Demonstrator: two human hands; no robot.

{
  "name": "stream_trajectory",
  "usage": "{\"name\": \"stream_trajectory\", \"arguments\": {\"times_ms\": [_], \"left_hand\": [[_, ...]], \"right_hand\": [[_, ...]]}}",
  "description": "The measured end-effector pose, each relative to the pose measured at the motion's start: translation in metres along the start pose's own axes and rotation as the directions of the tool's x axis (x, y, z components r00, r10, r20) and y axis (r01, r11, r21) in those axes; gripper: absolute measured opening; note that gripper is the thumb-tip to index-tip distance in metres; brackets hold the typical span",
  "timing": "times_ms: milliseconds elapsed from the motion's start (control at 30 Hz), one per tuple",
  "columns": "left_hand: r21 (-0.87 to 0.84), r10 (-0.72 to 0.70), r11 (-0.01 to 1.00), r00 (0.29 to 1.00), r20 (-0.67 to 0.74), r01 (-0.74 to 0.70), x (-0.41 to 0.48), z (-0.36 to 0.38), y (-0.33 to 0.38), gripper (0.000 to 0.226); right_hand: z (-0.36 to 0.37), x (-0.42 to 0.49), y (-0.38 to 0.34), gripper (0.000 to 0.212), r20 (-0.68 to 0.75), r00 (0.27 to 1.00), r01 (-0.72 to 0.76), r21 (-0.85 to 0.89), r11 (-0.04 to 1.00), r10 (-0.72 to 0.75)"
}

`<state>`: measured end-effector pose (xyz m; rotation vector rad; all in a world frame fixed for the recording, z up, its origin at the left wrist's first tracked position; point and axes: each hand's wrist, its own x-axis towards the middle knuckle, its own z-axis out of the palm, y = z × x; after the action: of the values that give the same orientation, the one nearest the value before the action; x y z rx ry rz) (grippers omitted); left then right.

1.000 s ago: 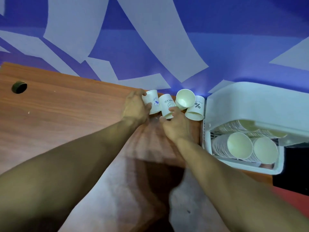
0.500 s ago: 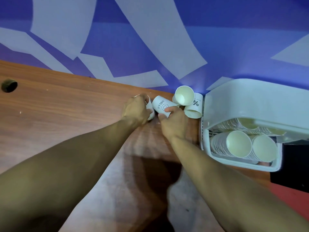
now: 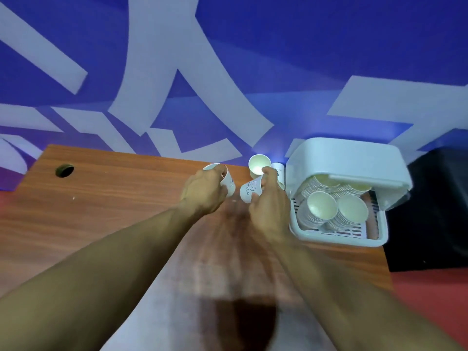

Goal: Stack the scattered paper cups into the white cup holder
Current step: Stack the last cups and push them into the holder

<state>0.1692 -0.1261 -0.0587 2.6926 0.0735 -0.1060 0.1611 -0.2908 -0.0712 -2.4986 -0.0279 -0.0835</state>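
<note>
Both hands have lifted and drawn apart, the left hand point(image 3: 205, 190) closed round one paper cup point(image 3: 228, 182), the right hand point(image 3: 268, 206) pinching a "HELLO" cup point(image 3: 249, 190) beside the white cup holder point(image 3: 342, 173); light, crushable cups, best held gently by the sides.

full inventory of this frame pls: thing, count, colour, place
loose paper cups: 2, white, at the desk's far edge, left of the holder, partly behind the right hand
HELLO cup: 1, white, tilted in the right hand
held cup: 1, white, in the left hand
cup stacks: several rows, cream insides, lying in the holder
cup holder: 1, white, desk's right end
desk: 1, brown wood
cable hole: 1, dark, desk's far left
wall: blue with pale shapes
left hand: closed on held cup
right hand: closed on HELLO cup
</note>
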Motion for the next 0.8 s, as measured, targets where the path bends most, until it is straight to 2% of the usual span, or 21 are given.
{"name": "stream_trajectory", "arguments": {"times_ms": [67,200,300,433,567,800], "left_hand": [[0.02,0.038,0.999,0.999,-0.022,-0.037,-0.012,-0.006,0.017,0.013],[0.035,0.144,0.989,0.988,-0.056,-0.143,-0.032,-0.014,0.055,0.013],[0.035,0.227,0.974,0.97,-0.085,-0.225,-0.044,-0.016,0.089,0.014],[0.064,0.344,0.939,0.932,-0.113,-0.339,-0.056,-0.013,0.134,0.004],[0.191,0.422,0.901,0.891,-0.168,-0.391,-0.061,-0.003,0.172,0.006],[0.412,0.524,0.802,0.84,-0.14,-0.431,-0.058,0.022,0.218,0.007]], "right_hand": [[-0.019,-0.01,0.001,0.061,-0.026,1.0,0.013,0.001,1.0,-0.013],[-0.057,-0.024,0.008,0.043,-0.069,0.996,0.045,-0.075,0.996,-0.05],[-0.084,-0.033,0.022,0.048,-0.142,0.985,0.087,-0.097,0.991,-0.101],[-0.119,-0.044,0.047,0.048,-0.189,0.976,0.081,-0.155,0.985,-0.11],[-0.148,-0.05,0.074,0.049,-0.217,0.973,0.051,-0.155,0.987,-0.084],[-0.191,-0.05,0.117,0.045,-0.312,0.933,0.114,-0.209,0.971,-0.177]]}}
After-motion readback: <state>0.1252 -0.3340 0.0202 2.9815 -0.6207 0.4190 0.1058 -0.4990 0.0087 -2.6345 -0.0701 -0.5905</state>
